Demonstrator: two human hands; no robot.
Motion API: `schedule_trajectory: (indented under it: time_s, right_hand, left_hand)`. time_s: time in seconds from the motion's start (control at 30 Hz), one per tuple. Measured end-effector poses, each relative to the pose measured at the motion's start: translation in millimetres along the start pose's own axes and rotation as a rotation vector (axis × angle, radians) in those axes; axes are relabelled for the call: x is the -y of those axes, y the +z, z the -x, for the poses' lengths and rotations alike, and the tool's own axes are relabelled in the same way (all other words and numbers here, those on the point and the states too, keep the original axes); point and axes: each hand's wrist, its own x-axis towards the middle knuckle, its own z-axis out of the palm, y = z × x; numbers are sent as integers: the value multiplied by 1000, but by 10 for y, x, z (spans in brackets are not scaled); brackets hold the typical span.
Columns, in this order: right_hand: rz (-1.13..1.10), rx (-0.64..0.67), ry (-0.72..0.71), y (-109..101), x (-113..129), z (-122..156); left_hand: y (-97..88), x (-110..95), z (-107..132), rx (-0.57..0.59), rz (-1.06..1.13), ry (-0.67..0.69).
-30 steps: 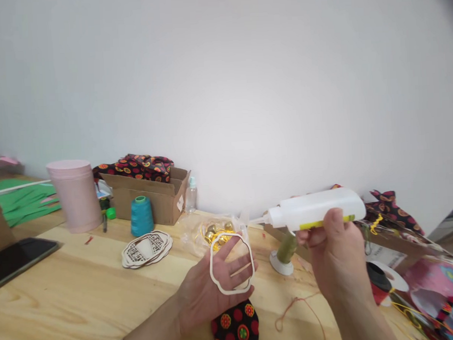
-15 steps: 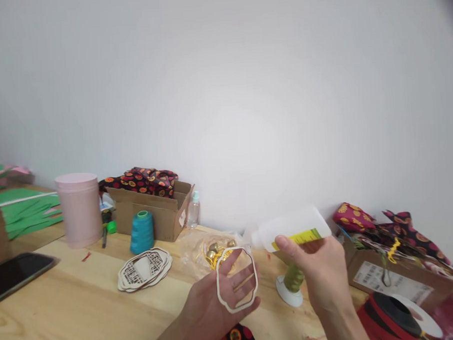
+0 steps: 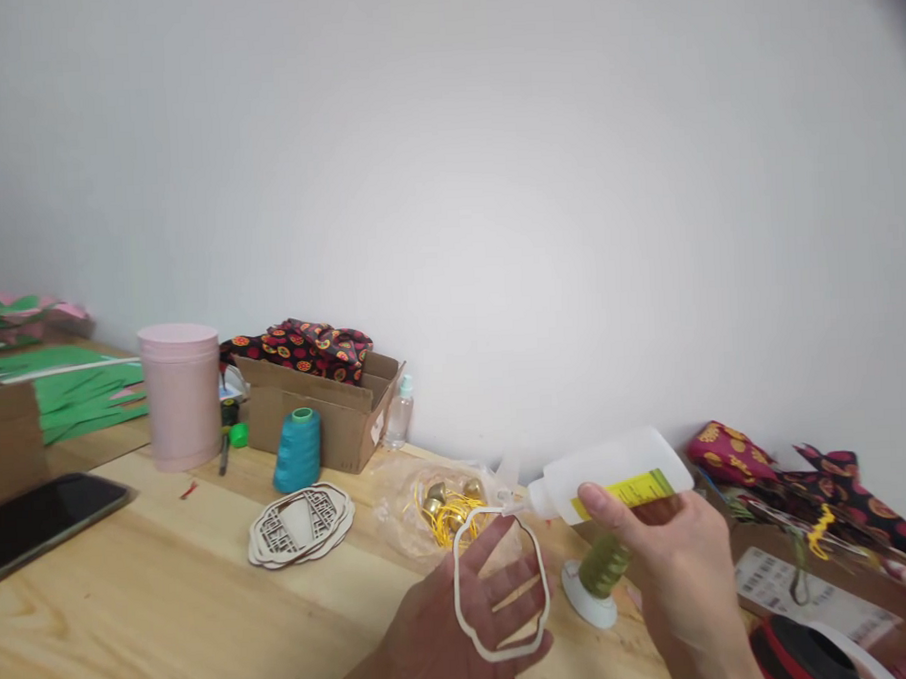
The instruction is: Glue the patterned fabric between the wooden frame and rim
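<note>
A thin, pale wooden frame (image 3: 457, 580) with a scalloped outline rests across my left hand (image 3: 427, 621), whose fingers are spread behind it. My right hand (image 3: 680, 560) grips a white squeeze bottle (image 3: 616, 463) with a yellow label. The bottle is tilted so its nozzle meets, or almost meets, the frame's top edge; actual contact is hard to make out. Behind the frame lies a clear plastic bag with gold bells (image 3: 437, 502) and yellow cord. A spool of olive thread (image 3: 604, 565) stands under the bottle.
On the left are stacked cut-out wooden plates (image 3: 300, 526), a teal thread cone (image 3: 299, 451), a pink canister (image 3: 181, 401) and a phone (image 3: 48, 522). A cardboard box (image 3: 306, 411) with patterned cloth stands behind. At right are another box (image 3: 824, 594) and a red-and-black spool (image 3: 801, 655).
The view has shifted, so both hands appear further right and slightly lower. The bottle's nozzle stays at the frame's top edge, and each hand keeps its hold.
</note>
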Motion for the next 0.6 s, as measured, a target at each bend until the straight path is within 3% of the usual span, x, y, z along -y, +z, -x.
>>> schedule_trajectory:
  time_s: [0.17, 0.4, 0.6]
  right_hand:
    - [62, -22, 9, -113, 35, -79]
    - [82, 217, 66, -297, 51, -175]
    - [7, 115, 17, -227, 70, -172]
  left_hand:
    - [32, 2, 14, -17, -5, -36]
    - [-21, 80, 10, -51, -19, -62]
    - [-15, 162, 5, -111, 6, -106]
